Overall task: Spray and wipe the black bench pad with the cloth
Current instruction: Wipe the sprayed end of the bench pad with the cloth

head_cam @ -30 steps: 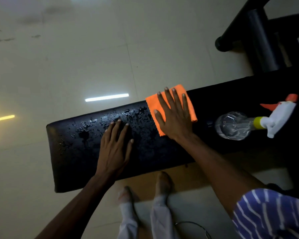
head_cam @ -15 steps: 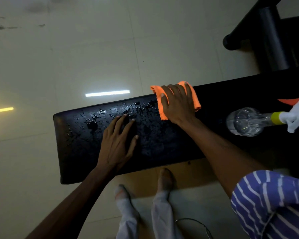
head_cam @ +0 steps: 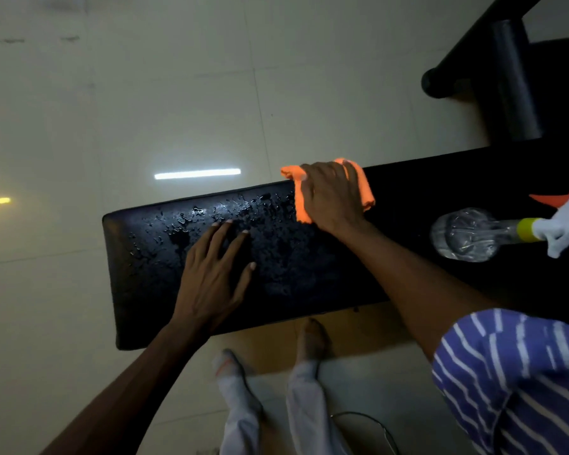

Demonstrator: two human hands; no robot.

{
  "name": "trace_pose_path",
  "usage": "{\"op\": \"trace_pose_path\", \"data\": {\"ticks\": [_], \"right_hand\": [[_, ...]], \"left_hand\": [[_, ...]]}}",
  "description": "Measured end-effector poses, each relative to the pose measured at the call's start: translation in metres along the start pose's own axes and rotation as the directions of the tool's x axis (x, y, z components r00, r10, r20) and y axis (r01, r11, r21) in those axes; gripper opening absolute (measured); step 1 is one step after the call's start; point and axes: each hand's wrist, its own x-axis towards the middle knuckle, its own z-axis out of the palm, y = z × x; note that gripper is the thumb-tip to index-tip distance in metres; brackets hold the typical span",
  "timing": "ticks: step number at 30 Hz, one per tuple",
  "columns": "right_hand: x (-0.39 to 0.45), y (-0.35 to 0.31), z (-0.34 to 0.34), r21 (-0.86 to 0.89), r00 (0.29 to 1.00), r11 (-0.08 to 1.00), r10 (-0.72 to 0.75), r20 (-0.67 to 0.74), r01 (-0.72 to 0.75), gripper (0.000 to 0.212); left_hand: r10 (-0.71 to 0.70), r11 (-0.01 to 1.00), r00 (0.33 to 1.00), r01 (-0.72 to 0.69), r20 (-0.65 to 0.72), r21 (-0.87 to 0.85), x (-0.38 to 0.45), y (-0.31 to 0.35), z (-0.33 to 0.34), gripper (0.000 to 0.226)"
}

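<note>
At the pad's (head_cam: 309, 274) far edge, the cloth (head_cam: 301, 205) lies bunched under the right hand (head_cam: 334, 195).

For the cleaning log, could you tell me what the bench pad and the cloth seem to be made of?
Bench pad: probably vinyl or faux leather, smooth and black; spray beads on it. Cloth: soft orange fabric, perhaps microfibre; it bunches under the right hand.

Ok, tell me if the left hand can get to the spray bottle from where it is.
Probably not directly. The left hand lies flat on the wet bench pad, while the spray bottle lies beyond the right hand, whose forearm crosses between them. It would have to go over that arm.
</note>
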Motion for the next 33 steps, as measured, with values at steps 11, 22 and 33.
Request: {"op": "trace_pose_path", "data": {"ticks": [11, 22, 33], "right_hand": [[0.013, 0.023, -0.016, -0.062, 0.97, 0.969, 0.241, 0.003, -0.241, 0.052], [-0.045, -0.009, -0.018, 0.129, 0.945, 0.959, -0.274, 0.178, 0.254, 0.054], [-0.017, -0.016, -0.014, 0.001, 0.979, 0.984, -0.175, 0.101, 0.176, 0.054]], "left_hand": [[-0.056, 0.997, 0.998, 0.055, -0.031, -0.056, -0.009, -0.005, -0.001, 0.058], [-0.053, 0.999, 0.999, 0.053, -0.009, -0.013, -0.026, -0.037, -0.013, 0.059], [-0.075, 0.994, 0.997, 0.075, 0.006, -0.081, -0.026, -0.036, -0.014, 0.06]]}}
